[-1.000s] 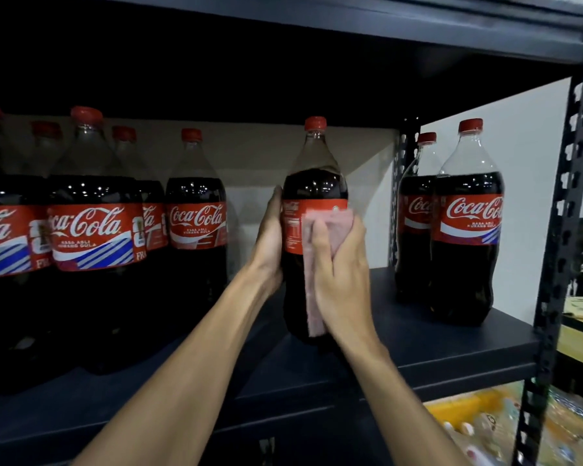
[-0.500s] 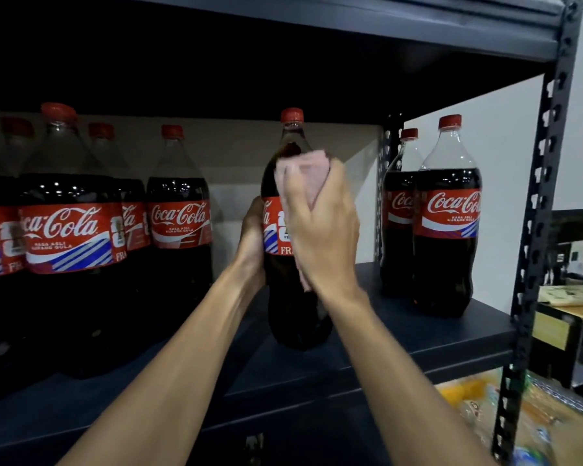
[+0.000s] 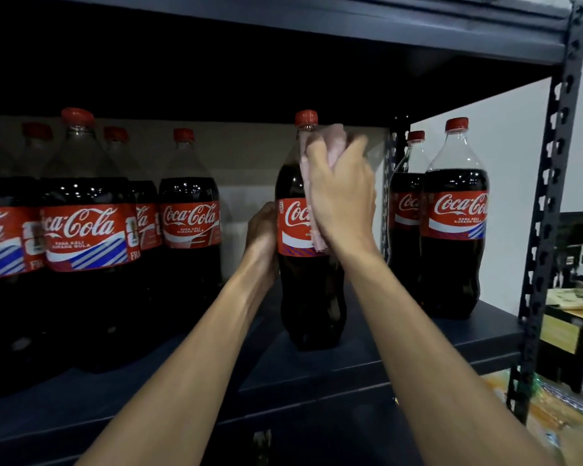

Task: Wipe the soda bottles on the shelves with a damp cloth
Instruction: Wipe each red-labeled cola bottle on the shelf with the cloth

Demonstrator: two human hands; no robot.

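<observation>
two hands work on one soda bottle [image 3: 312, 297], which stands upright on the dark shelf [image 3: 401, 351] in the gap between a crowd of bottles on the left and a pair on the right. the right hand [image 3: 342, 200] presses a pink cloth [image 3: 330, 142] against the bottle's clear shoulder and upper label, its fingers curled over the bunched cloth just under the red cap [image 3: 306, 118] — a strip of cloth hangs down below the palm across the label. the left hand [image 3: 261, 230] grips the bottle's left side at label height, with its fingers wrapped behind the bottle and mostly hidden, so i cannot tell how tightly they close. to the left, the nearest bottle [image 3: 189, 223] stands a little apart from that hand. the left front bottle [image 3: 85, 237] sits closer to the shelf's edge, with more bottles behind and beside it. on the right, the right front bottle [image 3: 453, 237] stands just beside the right rear bottle [image 3: 404, 210], both near the perforated metal post [image 3: 549, 196]. an upper shelf [image 3: 350, 31] runs overhead — dark beneath.
</observation>
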